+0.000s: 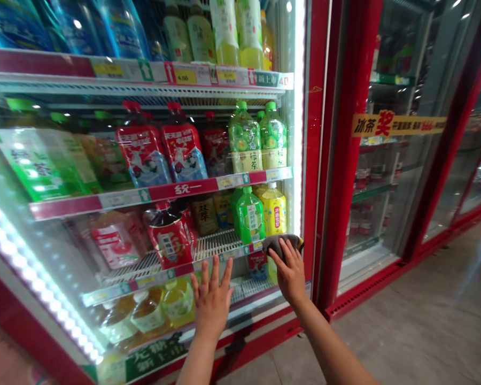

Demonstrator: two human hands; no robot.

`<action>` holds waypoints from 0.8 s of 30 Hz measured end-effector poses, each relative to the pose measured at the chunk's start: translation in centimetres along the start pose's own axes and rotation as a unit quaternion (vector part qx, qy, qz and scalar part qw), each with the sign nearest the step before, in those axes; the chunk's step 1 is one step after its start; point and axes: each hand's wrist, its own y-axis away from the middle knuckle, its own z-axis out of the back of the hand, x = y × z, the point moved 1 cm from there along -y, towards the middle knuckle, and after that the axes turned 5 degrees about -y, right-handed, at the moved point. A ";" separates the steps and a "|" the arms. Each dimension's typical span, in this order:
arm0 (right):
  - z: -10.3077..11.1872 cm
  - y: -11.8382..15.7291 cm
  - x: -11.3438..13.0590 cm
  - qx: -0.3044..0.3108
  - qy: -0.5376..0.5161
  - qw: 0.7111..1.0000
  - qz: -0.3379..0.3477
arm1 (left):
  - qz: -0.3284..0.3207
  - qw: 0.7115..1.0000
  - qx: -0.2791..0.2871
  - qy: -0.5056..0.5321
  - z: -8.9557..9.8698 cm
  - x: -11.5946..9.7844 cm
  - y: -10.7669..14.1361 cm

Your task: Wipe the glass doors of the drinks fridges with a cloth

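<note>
My left hand (pixel 212 299) is flat and open with its fingers spread, and it sits at or just before the glass door of a drinks cooler (pixel 64 256). My right hand (pixel 289 270) presses a dark grey cloth (pixel 282 244) against the same glass, near the door's red frame (pixel 315 160). Behind the glass stand green-capped bottles of green tea (pixel 245 138) and red-labelled drinks (pixel 142 145). Neither hand is inside the cooler.
A lit white LED strip (pixel 36 289) runs along the door's lower left edge. To the right stands a second red-framed cooler door (pixel 372 176) with a yellow sticker (pixel 398 124). A grey tiled floor (pixel 388 337) lies below it.
</note>
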 end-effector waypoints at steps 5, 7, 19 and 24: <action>-0.1 -1.3 0.7 -0.086 -0.028 0.993 -0.070 | 0.015 1.000 0.007 -0.006 -0.2 0.0 0.5; -0.4 -1.8 1.9 -0.053 -0.042 0.996 -0.054 | 0.023 1.000 0.011 -0.008 -0.2 0.0 0.7; -1.1 -1.0 3.9 -0.022 -0.053 0.997 -0.043 | 0.053 0.998 0.007 -0.012 0.8 -0.3 1.3; -1.7 0.1 6.9 0.106 -0.017 0.991 0.080 | 0.067 0.998 -0.009 0.005 0.3 -0.9 1.9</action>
